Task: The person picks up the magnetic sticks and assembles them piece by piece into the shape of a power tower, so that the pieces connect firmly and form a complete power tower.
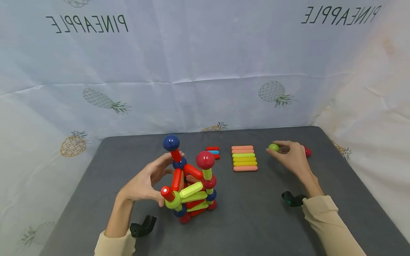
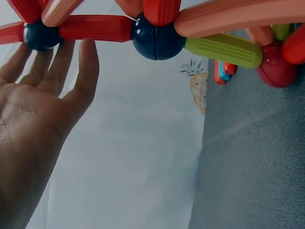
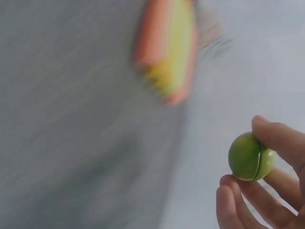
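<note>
A tower of magnetic sticks and balls (image 1: 191, 192) stands on the table left of the middle, with red, green, blue and orange parts. My left hand (image 1: 145, 183) holds its left side, thumb by the front green ball (image 1: 173, 200) and fingers at the rear. In the left wrist view, the fingers (image 2: 88, 67) reach up against the red sticks and a blue ball (image 2: 42, 35). Over at the right, my right hand (image 1: 291, 158) pinches a loose green ball (image 1: 273, 147) between thumb and fingertips; the right wrist view shows this green ball (image 3: 250, 156) up close.
A row of orange, green and yellow sticks (image 1: 244, 159) lies between the tower and my right hand. Several short red and blue sticks (image 1: 213, 152) lie behind the tower. A red ball (image 1: 308, 152) sits beyond my right hand. A pineapple-print cloth (image 1: 205, 103) hangs behind the table (image 1: 253, 213).
</note>
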The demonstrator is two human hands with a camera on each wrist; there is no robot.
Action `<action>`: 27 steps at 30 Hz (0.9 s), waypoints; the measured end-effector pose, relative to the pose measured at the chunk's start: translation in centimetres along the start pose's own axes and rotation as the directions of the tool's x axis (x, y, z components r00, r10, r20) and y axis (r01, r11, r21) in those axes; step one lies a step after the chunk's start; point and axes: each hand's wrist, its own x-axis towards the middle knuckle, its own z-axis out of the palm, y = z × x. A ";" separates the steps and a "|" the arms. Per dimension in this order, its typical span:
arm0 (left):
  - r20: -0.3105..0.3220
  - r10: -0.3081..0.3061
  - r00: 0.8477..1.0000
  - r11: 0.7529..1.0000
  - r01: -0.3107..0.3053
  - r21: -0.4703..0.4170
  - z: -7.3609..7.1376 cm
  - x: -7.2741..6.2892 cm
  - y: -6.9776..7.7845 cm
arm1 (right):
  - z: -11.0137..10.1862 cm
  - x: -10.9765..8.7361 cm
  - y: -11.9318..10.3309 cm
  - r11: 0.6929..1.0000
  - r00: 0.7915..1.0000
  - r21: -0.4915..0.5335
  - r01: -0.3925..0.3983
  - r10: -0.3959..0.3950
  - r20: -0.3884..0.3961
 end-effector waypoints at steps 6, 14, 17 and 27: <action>-0.051 -0.057 0.997 0.998 0.059 0.031 0.3 0.3 0.5 | -1.3 -0.3 -6.9 0.979 0.988 0.155 0.133 -0.118 -0.100; -0.281 0.043 0.959 0.983 0.011 0.185 2.4 -0.2 0.8 | -2.9 -2.9 -16.2 0.829 0.929 0.419 0.371 -0.336 -0.158; -0.405 0.068 0.912 0.969 0.037 0.246 3.5 -0.1 1.0 | -3.2 -4.0 -19.0 0.766 0.907 0.499 0.405 -0.405 -0.113; -0.652 0.137 0.745 0.917 0.154 0.368 6.1 0.9 1.7 | -1.9 -5.1 -22.3 0.750 0.860 0.462 0.473 -0.507 -0.057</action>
